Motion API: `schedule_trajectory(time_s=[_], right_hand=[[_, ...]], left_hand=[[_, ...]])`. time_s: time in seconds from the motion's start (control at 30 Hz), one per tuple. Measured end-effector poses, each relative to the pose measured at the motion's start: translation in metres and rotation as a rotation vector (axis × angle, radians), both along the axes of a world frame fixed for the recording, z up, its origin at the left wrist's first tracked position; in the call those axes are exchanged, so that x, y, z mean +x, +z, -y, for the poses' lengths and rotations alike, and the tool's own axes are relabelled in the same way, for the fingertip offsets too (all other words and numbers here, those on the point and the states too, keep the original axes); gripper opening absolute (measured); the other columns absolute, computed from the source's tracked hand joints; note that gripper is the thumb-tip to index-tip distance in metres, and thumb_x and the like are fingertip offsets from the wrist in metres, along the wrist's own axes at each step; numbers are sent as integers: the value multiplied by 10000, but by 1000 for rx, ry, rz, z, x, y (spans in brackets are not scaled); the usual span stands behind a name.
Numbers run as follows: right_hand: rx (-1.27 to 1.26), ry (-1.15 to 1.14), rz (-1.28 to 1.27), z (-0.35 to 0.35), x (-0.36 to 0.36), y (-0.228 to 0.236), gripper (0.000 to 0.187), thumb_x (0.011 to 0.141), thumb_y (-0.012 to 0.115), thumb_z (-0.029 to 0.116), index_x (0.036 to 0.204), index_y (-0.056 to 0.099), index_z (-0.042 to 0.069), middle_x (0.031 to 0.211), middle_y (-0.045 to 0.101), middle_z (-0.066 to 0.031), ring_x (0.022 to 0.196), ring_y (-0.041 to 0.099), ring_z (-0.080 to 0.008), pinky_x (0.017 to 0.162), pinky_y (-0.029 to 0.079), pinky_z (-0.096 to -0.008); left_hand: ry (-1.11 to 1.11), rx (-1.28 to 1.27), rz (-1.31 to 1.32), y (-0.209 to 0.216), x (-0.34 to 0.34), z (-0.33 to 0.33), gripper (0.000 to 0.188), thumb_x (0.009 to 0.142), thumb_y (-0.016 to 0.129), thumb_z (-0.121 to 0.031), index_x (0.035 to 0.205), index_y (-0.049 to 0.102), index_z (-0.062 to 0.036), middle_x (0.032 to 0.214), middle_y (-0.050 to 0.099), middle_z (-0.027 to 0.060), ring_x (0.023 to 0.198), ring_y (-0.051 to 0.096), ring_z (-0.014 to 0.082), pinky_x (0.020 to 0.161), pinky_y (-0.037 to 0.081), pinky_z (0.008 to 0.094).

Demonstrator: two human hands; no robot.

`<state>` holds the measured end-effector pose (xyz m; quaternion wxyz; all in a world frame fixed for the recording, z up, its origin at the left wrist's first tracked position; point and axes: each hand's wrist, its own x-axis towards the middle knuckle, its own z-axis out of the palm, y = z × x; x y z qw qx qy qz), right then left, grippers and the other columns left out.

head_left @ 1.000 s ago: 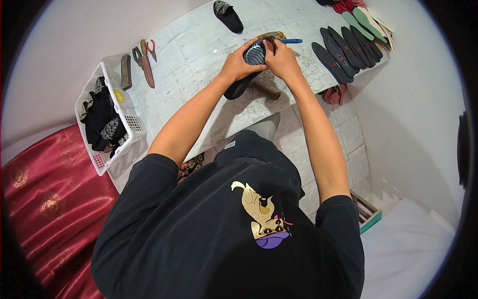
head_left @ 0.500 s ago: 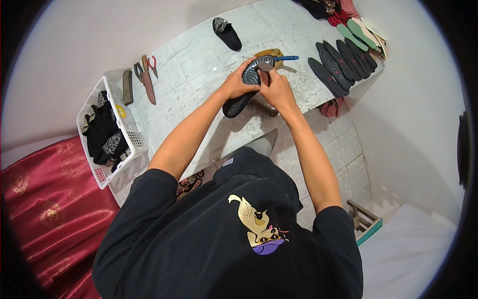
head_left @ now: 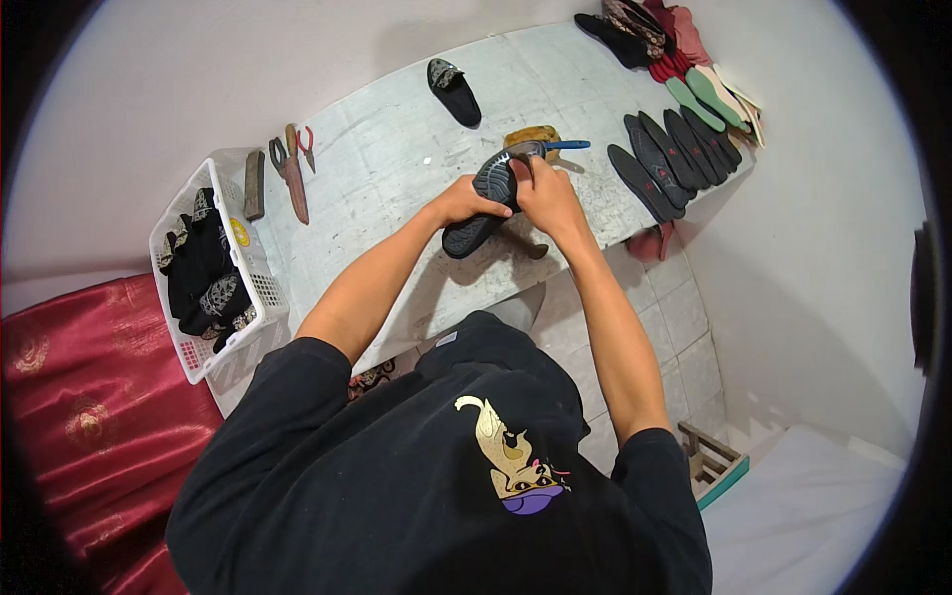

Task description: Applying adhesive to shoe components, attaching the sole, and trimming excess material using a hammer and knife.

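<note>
Over the worktable (head_left: 387,119), my left hand (head_left: 460,201) is closed round the side of a black slipper (head_left: 493,181) with a grey-and-white striped upper, its thumb across the middle. My right hand (head_left: 548,198) is closed at the slipper's far right edge, thumb pressed against the upper; its other fingers are partly hidden. A brown wooden handle (head_left: 534,248) shows below the slipper; its other end is hidden. Just beyond my right hand lies a yellowish-brown container (head_left: 531,136) with a blue-handled tool (head_left: 567,145) across it. A matching slipper (head_left: 456,95) stands farther back.
A white basket (head_left: 260,297) of black slippers stands at the left. Near it lie a dark bar (head_left: 254,185), scissors (head_left: 279,154), a brown-handled tool (head_left: 297,188) and red pliers (head_left: 306,147). Black insoles (head_left: 654,159) and green insoles (head_left: 709,97) line the right end.
The view has shifted slightly. Within my hands the slipper is tilted a little differently, and a grey rounded piece beside my right thumb no longer shows. Both hands stay on the slipper.
</note>
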<state>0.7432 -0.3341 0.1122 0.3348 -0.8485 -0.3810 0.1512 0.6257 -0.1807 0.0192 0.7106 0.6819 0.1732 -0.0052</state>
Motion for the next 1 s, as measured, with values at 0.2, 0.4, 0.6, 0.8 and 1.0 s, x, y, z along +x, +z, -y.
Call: schedule_trajectory(time_s=[0.2,0.4,0.6,0.8,1.0], right_hand=[[-52,20,22,6,-20,-2,270,1029,581,237,1113,682,2,862,694,-313,853,683,-505,715,529,-522],[241,48,-49,7,-28,-28,345,1018,592,348,1041,633,6,796,681,-321,816,667,-541,704,518,-606],[148,84,16,2,-28,-16,308,1022,588,309,1071,647,11,815,676,-331,830,661,-544,719,513,-607],[151,80,78,1,-30,-8,325,1032,566,304,1076,657,-5,816,669,-341,834,651,-557,719,506,-604],[119,72,70,0,-46,1,315,1029,580,283,999,653,-22,814,673,-332,837,661,-541,719,510,-587]], left_hand=[[7,-14,-42,-5,4,-3,355,712,887,-161,1018,751,-42,968,746,30,868,673,149,832,551,321],[24,-19,-40,-15,6,-9,386,716,880,-238,1021,764,-34,963,753,50,863,684,160,810,557,322],[-88,80,-239,-14,-16,-18,581,741,890,-510,1034,781,-21,958,752,68,868,682,174,811,542,318],[31,-170,-210,-23,-29,-3,586,782,862,-557,1027,786,-30,914,734,46,805,667,147,748,518,304],[91,-93,-54,-36,-26,0,546,798,853,-522,1014,781,-25,889,729,51,777,662,154,726,509,306]])
